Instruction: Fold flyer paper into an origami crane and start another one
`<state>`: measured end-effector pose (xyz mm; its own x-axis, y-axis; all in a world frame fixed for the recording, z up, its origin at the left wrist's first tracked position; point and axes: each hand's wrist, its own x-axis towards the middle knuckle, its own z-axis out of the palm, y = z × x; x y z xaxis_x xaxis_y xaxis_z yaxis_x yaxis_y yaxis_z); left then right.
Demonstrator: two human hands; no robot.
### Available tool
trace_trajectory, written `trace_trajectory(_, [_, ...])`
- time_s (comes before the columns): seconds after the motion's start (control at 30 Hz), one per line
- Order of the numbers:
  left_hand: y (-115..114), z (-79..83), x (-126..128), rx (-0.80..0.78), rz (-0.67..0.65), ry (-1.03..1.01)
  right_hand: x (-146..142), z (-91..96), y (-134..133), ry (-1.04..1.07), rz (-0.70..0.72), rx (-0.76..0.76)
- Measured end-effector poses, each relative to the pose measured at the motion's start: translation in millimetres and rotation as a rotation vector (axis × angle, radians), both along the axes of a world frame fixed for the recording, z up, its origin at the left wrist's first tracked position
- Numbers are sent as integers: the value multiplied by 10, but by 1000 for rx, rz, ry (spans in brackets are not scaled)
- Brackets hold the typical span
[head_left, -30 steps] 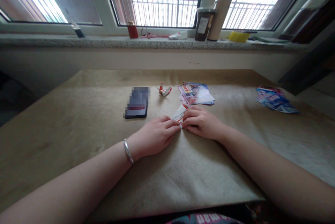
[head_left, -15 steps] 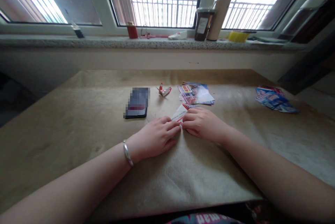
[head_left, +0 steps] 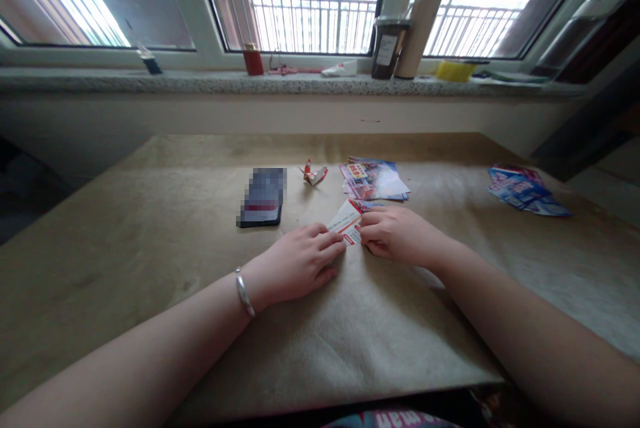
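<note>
A small folded sheet of printed paper [head_left: 344, 220], white with red and orange print, lies on the table between my hands. My left hand [head_left: 305, 260], with a silver bangle at its wrist, rests on the table with its fingers stretched out. Its fingertips press on the paper's lower left edge, and the thumb is apart from the sheet. Curled fingers of my right hand [head_left: 397, 235] pinch the paper's right edge and hide that part. Beyond the paper sits a small folded paper piece [head_left: 313, 173], red and white with raised points.
A phone [head_left: 263, 196] lies left of the paper piece. Printed leaflets [head_left: 377, 178] are piled behind my right hand, with more leaflets [head_left: 525, 189] at the far right. The windowsill [head_left: 200, 83] carries a thermos [head_left: 425, 21], a dark container [head_left: 389, 48] and yellow tape [head_left: 455, 70].
My right hand has shifted slightly right along the paper, uncovering more of its printed face. My left hand stays in place.
</note>
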<state>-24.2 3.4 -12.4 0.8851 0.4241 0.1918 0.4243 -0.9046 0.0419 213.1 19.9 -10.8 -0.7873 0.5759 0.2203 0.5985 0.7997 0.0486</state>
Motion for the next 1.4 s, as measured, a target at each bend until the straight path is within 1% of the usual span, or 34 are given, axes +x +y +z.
trace_trajectory(0.27, [6, 10, -11, -39, 9, 6, 86, 51, -7, 9, -40, -58])
trace_trajectory(0.47, [15, 14, -9, -88, 42, 8, 111, 66, 0, 10, -50, -117])
trace_trajectory(0.67, [16, 15, -13, -94, 39, 1, 149, 72, 7, 39, -76, -161])
trace_trajectory(1.0, [16, 1, -19, -101, 43, -33, 199, 67, 12, 54, -120, -183])
trace_trajectory(1.4, [39, -30, -34, -116, 38, -39, 256, 102, 19, -4, -185, -201])
